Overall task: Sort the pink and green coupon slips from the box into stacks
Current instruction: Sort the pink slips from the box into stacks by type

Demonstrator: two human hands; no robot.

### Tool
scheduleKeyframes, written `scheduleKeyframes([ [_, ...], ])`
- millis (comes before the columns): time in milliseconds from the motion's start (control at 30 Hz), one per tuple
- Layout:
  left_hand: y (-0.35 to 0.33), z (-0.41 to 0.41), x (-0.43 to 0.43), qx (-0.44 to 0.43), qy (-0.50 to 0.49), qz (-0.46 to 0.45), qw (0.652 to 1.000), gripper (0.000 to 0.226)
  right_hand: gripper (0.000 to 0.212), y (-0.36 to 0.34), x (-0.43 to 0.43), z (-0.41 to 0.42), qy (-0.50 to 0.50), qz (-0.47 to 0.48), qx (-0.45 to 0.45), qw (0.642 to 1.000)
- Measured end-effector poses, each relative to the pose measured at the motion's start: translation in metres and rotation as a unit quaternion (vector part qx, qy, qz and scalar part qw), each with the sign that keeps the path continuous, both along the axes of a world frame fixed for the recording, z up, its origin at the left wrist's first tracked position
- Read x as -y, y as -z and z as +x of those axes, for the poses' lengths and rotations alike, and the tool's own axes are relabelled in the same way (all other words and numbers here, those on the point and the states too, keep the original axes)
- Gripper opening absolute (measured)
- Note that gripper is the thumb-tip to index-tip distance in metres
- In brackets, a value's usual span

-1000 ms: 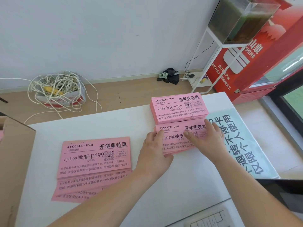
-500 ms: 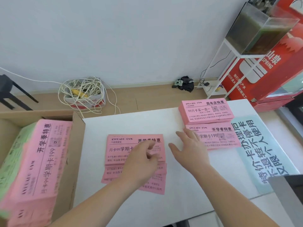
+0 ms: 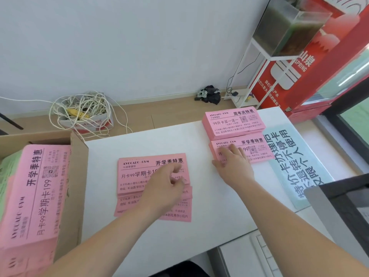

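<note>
Both hands are apart over the white table (image 3: 209,208), each at its own pile of pink coupon slips. The left hand (image 3: 161,192) sits over the fanned pink slips (image 3: 135,170), its fingers curled and the thumb close to the forefinger; motion blur hides whether it pinches a slip or only touches the top one. The right hand (image 3: 234,166) is flat, fingers straight and slightly spread, with the fingertips resting on the near pink stack (image 3: 259,150). Just beyond those fingertips lies a thicker far pink stack (image 3: 229,122), its edge touching the near one. Left of the left hand stands the cardboard box (image 3: 76,186), holding a tall pink bundle (image 3: 40,196) with green slips (image 3: 7,168) beside it. Right of the right hand lies a pale blue printed notice (image 3: 295,156).
</note>
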State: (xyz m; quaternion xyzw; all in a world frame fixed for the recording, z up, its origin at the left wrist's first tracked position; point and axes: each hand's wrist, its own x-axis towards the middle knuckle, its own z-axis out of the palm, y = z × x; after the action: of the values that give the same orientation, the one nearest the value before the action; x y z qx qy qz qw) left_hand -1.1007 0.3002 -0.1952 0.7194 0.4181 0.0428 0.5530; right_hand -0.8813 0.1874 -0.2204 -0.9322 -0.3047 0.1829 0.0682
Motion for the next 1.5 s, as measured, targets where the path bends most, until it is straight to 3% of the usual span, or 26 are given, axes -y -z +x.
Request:
scheduleKeyframes([
  [200,-0.003,-0.009,-0.006,0.020,-0.023,0.014,0.999,0.038,0.054,-0.022,-0.022,-0.022,-0.049,0.020,0.014,0.998],
  [367,0.010,-0.054,-0.022,-0.024,-0.124,0.138,0.982,0.037,0.052,-0.031,-0.058,-0.077,-0.116,0.109,-0.113,0.981],
  [533,0.018,-0.090,-0.041,-0.043,-0.260,0.032,0.964,0.049,0.032,-0.020,-0.074,-0.125,-0.205,0.072,-0.087,0.972],
  [667,0.018,-0.091,-0.042,0.004,-0.283,-0.030,0.959,0.042,0.028,-0.008,-0.072,-0.135,-0.168,0.083,-0.071,0.980],
  [867,0.015,-0.093,-0.040,0.036,-0.277,0.016,0.960,0.034,0.047,-0.004,-0.066,-0.142,-0.235,0.043,-0.055,0.970],
  [1067,0.020,-0.093,-0.041,0.057,-0.313,0.021,0.948,0.038,0.059,-0.005,-0.071,-0.134,-0.194,0.046,-0.108,0.974],
  [1167,0.030,-0.095,-0.042,0.053,-0.282,0.034,0.957,0.034,0.056,-0.005,-0.074,-0.132,-0.176,0.053,-0.123,0.975],
  [1267,0.031,-0.095,-0.035,0.063,-0.189,0.050,0.979,0.035,0.046,-0.008,-0.075,-0.136,-0.174,0.074,-0.123,0.974],
  [1400,0.034,-0.097,-0.005,0.048,-0.013,0.212,0.976,0.039,0.048,-0.015,-0.073,-0.141,-0.121,0.104,-0.152,0.975],
  [1500,0.045,-0.104,0.008,0.058,-0.033,0.226,0.972,0.028,0.042,-0.007,-0.068,-0.146,-0.094,0.119,-0.136,0.979],
])
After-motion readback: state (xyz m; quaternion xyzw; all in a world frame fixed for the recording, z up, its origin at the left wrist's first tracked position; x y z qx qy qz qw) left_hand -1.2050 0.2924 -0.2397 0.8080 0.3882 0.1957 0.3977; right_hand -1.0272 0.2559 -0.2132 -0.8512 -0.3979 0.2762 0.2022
